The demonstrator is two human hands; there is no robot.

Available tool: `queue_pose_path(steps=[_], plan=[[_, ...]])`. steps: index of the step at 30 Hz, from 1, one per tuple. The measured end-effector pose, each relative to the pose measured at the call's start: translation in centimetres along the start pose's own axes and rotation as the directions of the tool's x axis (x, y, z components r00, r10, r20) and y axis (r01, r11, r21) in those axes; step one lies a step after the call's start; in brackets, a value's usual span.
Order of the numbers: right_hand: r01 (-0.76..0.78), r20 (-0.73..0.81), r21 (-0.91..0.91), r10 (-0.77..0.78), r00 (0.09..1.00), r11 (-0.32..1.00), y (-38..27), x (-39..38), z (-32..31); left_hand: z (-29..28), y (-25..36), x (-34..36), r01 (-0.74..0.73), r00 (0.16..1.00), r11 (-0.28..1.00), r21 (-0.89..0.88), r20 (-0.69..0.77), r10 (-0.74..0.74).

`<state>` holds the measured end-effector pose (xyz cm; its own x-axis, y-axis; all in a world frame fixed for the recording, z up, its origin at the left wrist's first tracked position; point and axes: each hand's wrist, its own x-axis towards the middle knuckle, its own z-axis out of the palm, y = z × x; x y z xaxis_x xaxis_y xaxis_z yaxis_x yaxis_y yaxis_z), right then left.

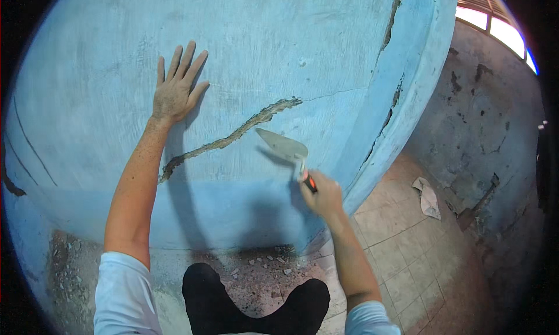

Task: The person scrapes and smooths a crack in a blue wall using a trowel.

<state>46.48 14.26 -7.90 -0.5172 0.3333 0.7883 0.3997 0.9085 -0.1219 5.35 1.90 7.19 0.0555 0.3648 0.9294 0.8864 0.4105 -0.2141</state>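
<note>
My left hand (176, 93) is pressed open on a light blue plastered wall (110, 78), fingers spread, above the left end of a long, ragged diagonal crack (233, 134). My right hand (323, 192) grips the black and red handle of a pointed metal trowel (282, 145). The trowel's tip is just below the upper part of that crack; whether it touches the wall I cannot tell. Further cracks (391, 17) run up the wall's right edge, and thin dark lines mark its left side.
Bits of rubble (265, 271) lie on the floor around my black-clad legs (204, 288). On the right are a tiled floor (396, 247), a crumpled pale sheet (429, 198) and a stained, damaged wall (483, 119) beneath a bright window opening (503, 35).
</note>
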Motion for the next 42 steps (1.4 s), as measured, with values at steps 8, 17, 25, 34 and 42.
queue_pose_path(steps=[8,17,25,34,42], plan=[[0.287,-0.031,-0.314,-0.312,0.950,0.905,2.8,10.6,-1.0,0.9,-1.3,-1.0,-0.013,0.993,1.000,0.027,-0.119,0.016],[0.169,-0.154,-0.074,-0.179,0.972,0.983,3.3,11.3,0.3,2.2,-1.5,-1.3,-0.028,0.988,1.000,0.013,-0.153,0.030],[-0.350,-0.047,0.581,0.460,0.887,0.735,-0.4,3.0,1.6,2.3,-1.5,-1.3,-0.044,0.986,0.999,0.023,-0.162,0.048],[-0.532,0.449,0.847,0.548,0.706,-0.008,-4.8,-8.1,6.0,4.0,-2.6,-1.6,-0.156,0.949,0.983,0.099,-0.260,0.177],[-0.401,0.457,0.889,0.410,0.789,-0.218,-9.6,-1.5,5.5,4.0,-2.8,-0.9,-0.209,0.928,0.970,0.125,-0.286,0.237]])
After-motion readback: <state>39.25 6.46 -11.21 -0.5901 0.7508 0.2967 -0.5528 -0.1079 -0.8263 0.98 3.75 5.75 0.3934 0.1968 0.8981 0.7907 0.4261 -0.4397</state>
